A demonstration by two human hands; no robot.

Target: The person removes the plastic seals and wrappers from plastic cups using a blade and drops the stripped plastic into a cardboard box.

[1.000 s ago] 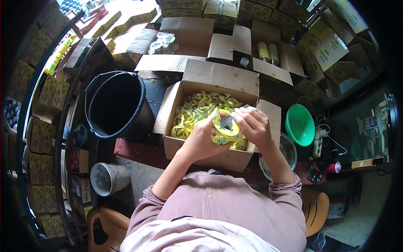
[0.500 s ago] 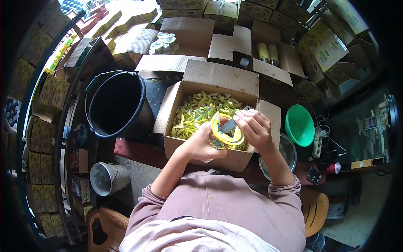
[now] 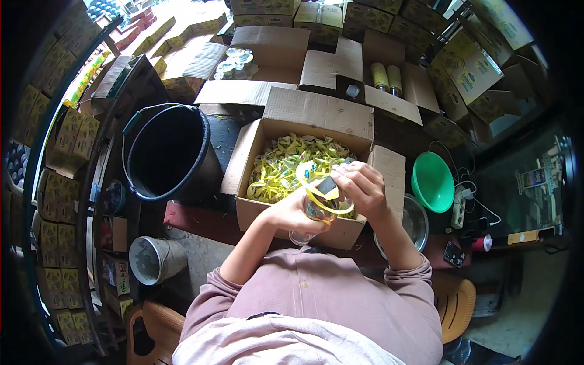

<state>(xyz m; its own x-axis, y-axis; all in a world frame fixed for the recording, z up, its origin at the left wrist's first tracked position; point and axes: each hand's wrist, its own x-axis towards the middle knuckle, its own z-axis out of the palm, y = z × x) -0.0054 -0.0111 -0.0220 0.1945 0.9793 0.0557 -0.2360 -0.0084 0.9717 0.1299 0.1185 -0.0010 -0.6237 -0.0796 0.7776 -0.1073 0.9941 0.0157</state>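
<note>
In the head view, my left hand [image 3: 291, 213] is wrapped around a clear plastic cup [image 3: 319, 211], whose rounded clear end [image 3: 300, 238] shows below the fingers. A yellow printed strip [image 3: 333, 205] loops loosely at the cup's upper end. My right hand [image 3: 363, 190] is closed on a flat grey blade [image 3: 328, 185], which lies across the cup's mouth; its handle is hidden by the fingers. Both hands are over the near right part of an open cardboard box [image 3: 292, 214] heaped with yellow and white plastic strips [image 3: 286, 164].
A black bucket [image 3: 207, 152] stands left of the box, with a grey bucket [image 3: 137, 258] lower down. To the right are a green bowl [image 3: 433, 182], a clear basin [image 3: 420, 222] and a power strip [image 3: 460, 210]. Behind, an open carton [image 3: 274, 45] holds several clear cups [image 3: 237, 64].
The yellow strip now hangs looser and lower from the cup's upper end. My right hand with the blade has shifted slightly left and down, and more of the cup's lower end shows.
</note>
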